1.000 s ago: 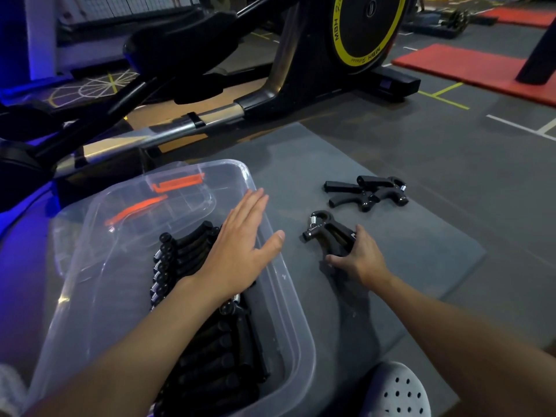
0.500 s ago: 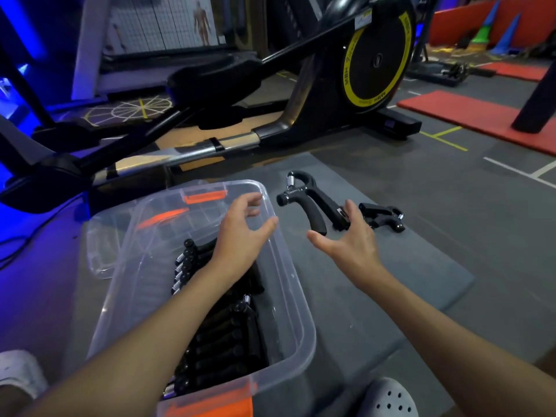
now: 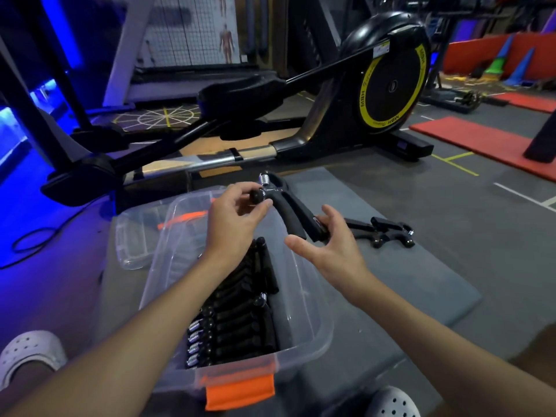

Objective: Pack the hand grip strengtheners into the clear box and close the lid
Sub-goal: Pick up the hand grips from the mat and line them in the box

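Note:
A black hand grip strengthener point(image 3: 288, 206) hangs in the air above the far end of the clear box point(image 3: 313, 332). My left hand point(image 3: 234, 224) pinches its round knob near the spring. My right hand point(image 3: 328, 248) holds the handle ends with the fingers, thumb spread. Several black strengtheners point(image 3: 240, 320) lie packed in rows inside the box. Two more strengtheners point(image 3: 382, 233) lie on the grey mat to the right. The clear lid point(image 3: 135, 236) with an orange clip rests beyond the box on the left.
An elliptical trainer point(image 3: 301, 121) with a yellow-ringed flywheel stands just behind the box. The grey mat point(image 3: 421, 281) spreads right of the box. White perforated shoes point(image 3: 27, 353) sit at the bottom left and bottom middle. Red mats point(image 3: 481, 139) lie far right.
My right hand lifted a strengthener off the mat and brought it left over the box. My left hand rose from the box and took hold of its knob.

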Demonstrator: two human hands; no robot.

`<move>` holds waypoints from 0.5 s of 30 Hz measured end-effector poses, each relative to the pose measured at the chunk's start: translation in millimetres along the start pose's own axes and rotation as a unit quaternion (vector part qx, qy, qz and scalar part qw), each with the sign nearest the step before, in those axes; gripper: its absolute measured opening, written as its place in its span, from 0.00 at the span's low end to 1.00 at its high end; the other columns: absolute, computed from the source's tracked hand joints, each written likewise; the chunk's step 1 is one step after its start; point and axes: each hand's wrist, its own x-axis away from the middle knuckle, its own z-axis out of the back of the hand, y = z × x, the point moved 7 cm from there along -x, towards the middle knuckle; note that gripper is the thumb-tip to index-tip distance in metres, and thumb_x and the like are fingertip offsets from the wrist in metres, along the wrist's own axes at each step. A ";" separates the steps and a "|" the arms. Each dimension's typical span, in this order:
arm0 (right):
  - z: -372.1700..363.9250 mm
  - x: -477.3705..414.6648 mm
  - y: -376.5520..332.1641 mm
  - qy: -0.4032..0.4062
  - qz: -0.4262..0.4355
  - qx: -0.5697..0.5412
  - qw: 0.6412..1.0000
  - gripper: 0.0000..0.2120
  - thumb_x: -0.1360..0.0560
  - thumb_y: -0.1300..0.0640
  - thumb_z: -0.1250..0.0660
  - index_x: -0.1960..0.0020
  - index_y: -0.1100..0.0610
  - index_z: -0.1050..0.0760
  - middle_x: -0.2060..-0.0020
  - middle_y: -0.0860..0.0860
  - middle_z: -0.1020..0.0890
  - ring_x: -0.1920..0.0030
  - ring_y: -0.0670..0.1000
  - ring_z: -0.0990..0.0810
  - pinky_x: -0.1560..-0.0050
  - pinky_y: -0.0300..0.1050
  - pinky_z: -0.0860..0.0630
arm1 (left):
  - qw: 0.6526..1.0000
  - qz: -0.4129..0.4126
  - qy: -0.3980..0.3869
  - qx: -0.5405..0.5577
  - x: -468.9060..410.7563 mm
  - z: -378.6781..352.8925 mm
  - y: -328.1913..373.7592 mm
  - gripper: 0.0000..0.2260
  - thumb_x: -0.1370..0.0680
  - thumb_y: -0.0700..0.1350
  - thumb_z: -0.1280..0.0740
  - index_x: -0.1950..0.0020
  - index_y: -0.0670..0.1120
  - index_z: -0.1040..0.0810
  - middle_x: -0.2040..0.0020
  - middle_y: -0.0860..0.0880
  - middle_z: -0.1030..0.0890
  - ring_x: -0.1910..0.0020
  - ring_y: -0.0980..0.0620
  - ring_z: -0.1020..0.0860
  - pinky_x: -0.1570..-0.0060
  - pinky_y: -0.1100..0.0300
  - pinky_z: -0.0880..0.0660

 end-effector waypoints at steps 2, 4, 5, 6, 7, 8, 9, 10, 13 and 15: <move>-10.2 -0.4 8.0 -0.031 -0.015 -0.019 0.999 0.43 0.32 0.33 0.32 0.24 0.48 0.44 0.37 0.42 0.26 0.34 0.45 0.28 0.31 0.46 0.33 | 1.000 0.011 -0.003 -0.002 1.6 8.9 -7.7 0.09 0.26 0.41 0.26 0.47 0.48 0.18 0.53 0.52 0.16 0.53 0.56 0.17 0.49 0.61 0.21; -17.7 -2.2 16.1 -0.048 -0.030 -0.020 0.998 0.29 0.23 0.35 0.43 0.27 0.46 0.39 0.35 0.42 0.25 0.35 0.42 0.28 0.28 0.45 0.36 | 0.999 0.028 -0.014 -0.010 3.6 15.9 -18.5 0.08 0.26 0.40 0.26 0.49 0.49 0.17 0.55 0.53 0.15 0.55 0.56 0.17 0.49 0.60 0.21; -21.0 -2.3 18.1 -0.056 -0.032 -0.013 0.998 0.22 0.20 0.39 0.47 0.29 0.46 0.37 0.34 0.42 0.26 0.36 0.38 0.29 0.29 0.38 0.37 | 0.999 0.032 -0.025 -0.015 5.5 18.1 -24.8 0.09 0.26 0.39 0.26 0.51 0.52 0.17 0.57 0.55 0.15 0.57 0.57 0.17 0.50 0.62 0.21; -25.0 -2.2 20.0 -0.067 -0.031 -0.007 0.997 0.20 0.18 0.42 0.49 0.29 0.46 0.36 0.33 0.43 0.27 0.35 0.36 0.30 0.31 0.33 0.39 | 0.998 0.036 -0.038 -0.022 7.8 18.7 -31.4 0.10 0.27 0.38 0.26 0.53 0.54 0.17 0.59 0.57 0.15 0.59 0.58 0.17 0.52 0.64 0.22; -29.9 -1.8 22.5 -0.082 -0.031 0.003 0.996 0.22 0.18 0.44 0.50 0.27 0.49 0.37 0.30 0.44 0.30 0.32 0.37 0.33 0.30 0.32 0.41 | 0.997 0.043 -0.055 -0.029 10.8 18.0 -38.9 0.11 0.27 0.38 0.26 0.55 0.55 0.17 0.61 0.58 0.16 0.60 0.59 0.18 0.53 0.64 0.23; -35.0 -1.4 25.3 -0.099 -0.032 0.022 0.994 0.24 0.18 0.44 0.50 0.25 0.52 0.39 0.27 0.46 0.33 0.29 0.40 0.36 0.28 0.35 0.44 | 0.995 0.052 -0.072 -0.042 14.4 16.8 -47.7 0.12 0.28 0.38 0.25 0.55 0.56 0.17 0.61 0.58 0.16 0.61 0.59 0.18 0.53 0.63 0.23; -39.6 -1.0 27.6 -0.114 -0.025 0.050 0.992 0.26 0.17 0.45 0.50 0.23 0.53 0.42 0.25 0.47 0.36 0.26 0.42 0.39 0.27 0.37 0.47 | 0.992 0.063 -0.089 -0.055 18.8 14.6 -56.9 0.12 0.29 0.39 0.24 0.56 0.56 0.17 0.60 0.58 0.15 0.60 0.59 0.18 0.52 0.62 0.23; -43.2 -0.7 28.9 -0.124 -0.008 0.085 0.989 0.26 0.17 0.45 0.50 0.22 0.54 0.44 0.24 0.47 0.38 0.25 0.43 0.42 0.26 0.37 0.49 | 0.989 0.072 -0.107 -0.071 23.7 11.5 -65.3 0.12 0.29 0.40 0.24 0.56 0.57 0.17 0.59 0.58 0.15 0.60 0.58 0.18 0.51 0.61 0.23; -47.8 -2.2 34.6 -0.134 0.027 0.162 0.977 0.26 0.17 0.46 0.50 0.22 0.55 0.45 0.22 0.49 0.43 0.23 0.44 0.49 0.28 0.35 0.53 | 0.976 0.063 -0.172 -0.121 38.8 -4.4 -82.8 0.10 0.30 0.44 0.22 0.55 0.58 0.18 0.58 0.57 0.16 0.59 0.58 0.18 0.51 0.59 0.23; -47.7 -3.5 36.9 -0.133 0.035 0.177 0.975 0.26 0.17 0.45 0.50 0.22 0.55 0.44 0.22 0.48 0.43 0.23 0.43 0.51 0.29 0.35 0.54 | 0.966 0.059 -0.211 -0.138 48.7 -16.9 -89.9 0.09 0.31 0.45 0.22 0.54 0.55 0.17 0.59 0.56 0.16 0.59 0.58 0.19 0.52 0.60 0.23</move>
